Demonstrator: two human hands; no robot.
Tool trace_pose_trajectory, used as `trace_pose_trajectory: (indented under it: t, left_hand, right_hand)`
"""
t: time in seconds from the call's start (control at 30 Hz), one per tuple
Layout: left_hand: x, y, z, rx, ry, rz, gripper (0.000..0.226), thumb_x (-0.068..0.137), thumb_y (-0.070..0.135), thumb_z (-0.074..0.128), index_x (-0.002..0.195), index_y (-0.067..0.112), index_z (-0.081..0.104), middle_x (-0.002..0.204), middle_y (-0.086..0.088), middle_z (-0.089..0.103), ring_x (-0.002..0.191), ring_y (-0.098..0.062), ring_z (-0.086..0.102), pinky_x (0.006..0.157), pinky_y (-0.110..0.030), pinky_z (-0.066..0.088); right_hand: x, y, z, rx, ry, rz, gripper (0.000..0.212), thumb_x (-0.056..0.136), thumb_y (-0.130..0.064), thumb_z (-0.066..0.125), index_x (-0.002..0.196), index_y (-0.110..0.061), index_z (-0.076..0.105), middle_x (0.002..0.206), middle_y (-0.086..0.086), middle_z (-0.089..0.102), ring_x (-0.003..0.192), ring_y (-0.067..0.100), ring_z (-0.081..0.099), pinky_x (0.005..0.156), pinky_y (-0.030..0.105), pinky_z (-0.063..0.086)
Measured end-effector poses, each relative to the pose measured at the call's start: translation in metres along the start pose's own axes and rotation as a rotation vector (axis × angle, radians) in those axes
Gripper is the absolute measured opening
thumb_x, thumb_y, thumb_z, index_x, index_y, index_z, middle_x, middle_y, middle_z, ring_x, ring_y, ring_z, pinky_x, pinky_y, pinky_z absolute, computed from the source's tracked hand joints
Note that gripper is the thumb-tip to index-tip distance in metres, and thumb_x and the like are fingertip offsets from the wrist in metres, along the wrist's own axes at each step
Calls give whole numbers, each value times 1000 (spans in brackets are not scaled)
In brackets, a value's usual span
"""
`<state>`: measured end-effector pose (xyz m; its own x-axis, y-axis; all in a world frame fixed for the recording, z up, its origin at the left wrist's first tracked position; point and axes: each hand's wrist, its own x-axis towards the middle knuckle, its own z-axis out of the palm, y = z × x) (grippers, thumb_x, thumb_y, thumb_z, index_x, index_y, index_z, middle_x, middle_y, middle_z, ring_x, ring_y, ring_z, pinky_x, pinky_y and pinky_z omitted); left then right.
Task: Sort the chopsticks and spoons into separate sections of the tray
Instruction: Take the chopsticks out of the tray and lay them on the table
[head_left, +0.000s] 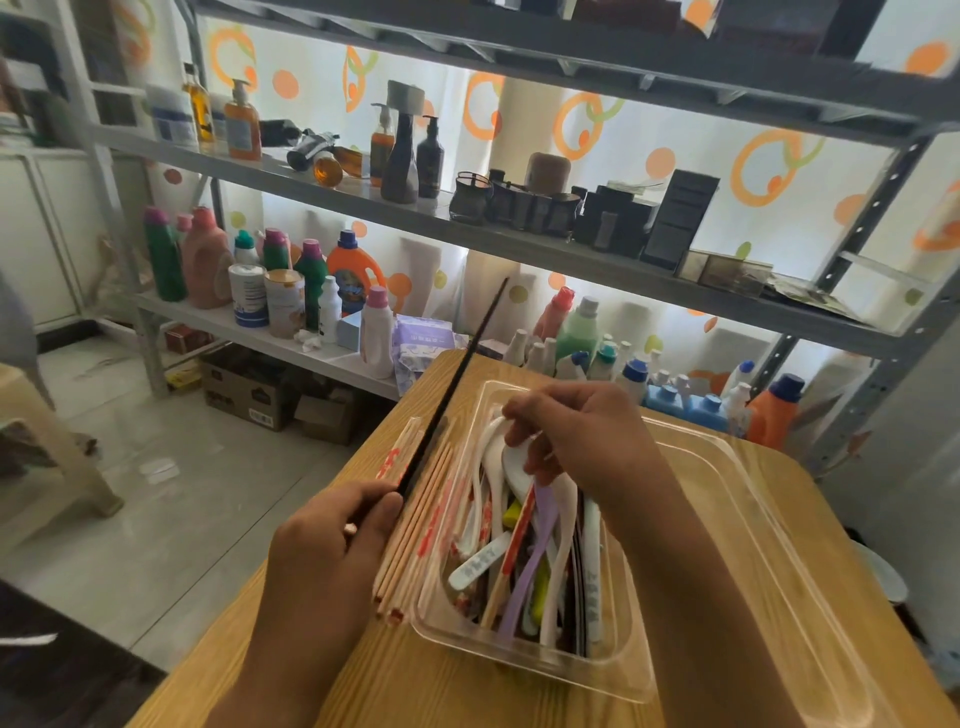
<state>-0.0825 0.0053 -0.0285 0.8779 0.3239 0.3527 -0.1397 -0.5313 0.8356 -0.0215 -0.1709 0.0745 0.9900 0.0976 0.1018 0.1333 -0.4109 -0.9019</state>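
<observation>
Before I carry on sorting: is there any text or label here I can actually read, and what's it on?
None reads clearly.
White spoon handle in the clear tray: grey characters, blurred.
Chopstick wrappers: red print, blurred.
Purple pouch, cardboard box, shelf bottles: labels too small.

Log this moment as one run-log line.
left hand: holds black chopstick | right hand: on white spoon in tray | wooden chopsticks: left of tray | sorting unfinished

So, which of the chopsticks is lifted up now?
The black chopstick in the left hand: it points up and away, while the pale wooden chopsticks lie flat beside the tray.
</observation>
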Motion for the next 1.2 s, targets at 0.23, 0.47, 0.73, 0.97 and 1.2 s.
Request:
trace_pose_trajectory:
  t: [0.23, 0.47, 0.73, 0.97, 1.2]
  left_hand:
    - [2, -13, 0, 385, 116, -122, 11, 94, 23, 57, 90, 21, 68, 70, 15, 49, 62, 4, 44, 53, -13, 27]
    - [4, -21, -4, 560, 58, -285, 19, 96, 23, 53, 80, 23, 63, 67, 10, 52, 58, -1, 42, 48, -18, 22]
    - [4, -22, -2, 580, -39, -260, 14, 96, 27, 54, 89, 28, 66, 74, 13, 51, 62, -1, 44, 49, -16, 24]
    - [3, -26, 4, 526, -96, -181, 18, 97, 30, 52, 102, 28, 70, 77, 16, 47, 66, 1, 44, 53, -14, 26]
    - [4, -26, 4, 521, -57, -204, 21, 97, 34, 49, 109, 27, 64, 80, 14, 44, 71, -2, 44, 58, -18, 33]
  right_hand:
    - [-5, 7, 4, -523, -282, 290, 22, 94, -18, 61, 80, -2, 69, 61, 7, 71, 46, 11, 64, 45, 20, 48]
    - [-5, 12, 14, -720, -259, 328, 11, 92, -17, 63, 84, -10, 61, 73, 5, 70, 48, 9, 65, 45, 20, 52]
    - [-6, 9, 25, -963, -236, 297, 18, 88, -19, 66, 79, -20, 50, 90, 2, 63, 92, 22, 66, 86, 39, 57]
    - [-9, 12, 33, -982, -245, 285, 21, 90, -20, 62, 110, -18, 57, 92, 0, 57, 95, 20, 61, 84, 36, 53]
    - [-6, 15, 39, -1000, -193, 289, 24, 90, -18, 62, 113, -17, 58, 92, 0, 55, 90, 20, 58, 75, 34, 50]
